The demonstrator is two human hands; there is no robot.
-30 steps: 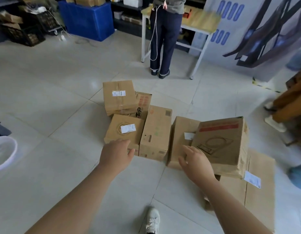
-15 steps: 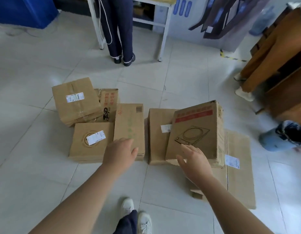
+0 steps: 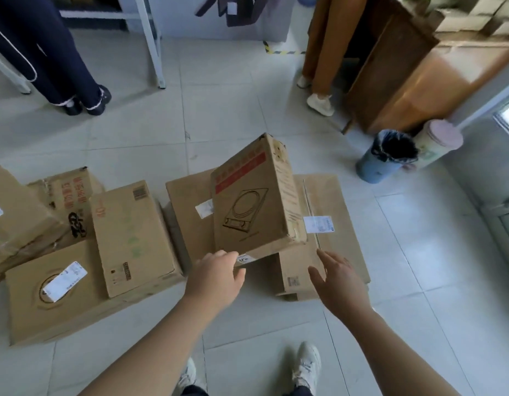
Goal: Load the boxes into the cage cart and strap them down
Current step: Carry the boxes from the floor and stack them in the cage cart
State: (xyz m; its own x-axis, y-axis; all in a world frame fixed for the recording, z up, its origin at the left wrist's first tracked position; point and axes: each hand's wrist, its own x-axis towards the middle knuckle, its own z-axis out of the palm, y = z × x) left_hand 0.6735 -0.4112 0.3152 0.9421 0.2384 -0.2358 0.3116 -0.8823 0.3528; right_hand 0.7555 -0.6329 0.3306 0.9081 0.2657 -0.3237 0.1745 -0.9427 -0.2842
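Several cardboard boxes lie on the tiled floor. A box with a red stripe and a cooktop drawing [image 3: 247, 201] leans tilted on a wide flat box [image 3: 333, 201] and on another labelled box [image 3: 187, 212]. My left hand [image 3: 216, 277] reaches the cooktop box's near left corner, and its fingertips are at the lower edge. My right hand [image 3: 339, 281] hovers with spread fingers just off the box's near right corner, above the flat box. To the left lie a long box [image 3: 130, 235], a box with a round print [image 3: 47, 295] and two more boxes [image 3: 16, 218]. No cage cart is in view.
A person in dark trousers [image 3: 62, 67] stands by a white table leg [image 3: 150, 44] at the back left. Another person in brown trousers [image 3: 322, 67] stands by a wooden cabinet [image 3: 404, 81]. A blue bin [image 3: 384, 158] and a pink-lidded tub [image 3: 439, 138] stand at the right.
The view has swung right and down. Both hands moved right: the left from the long box to the cooktop box's near corner, the right across to its right side.
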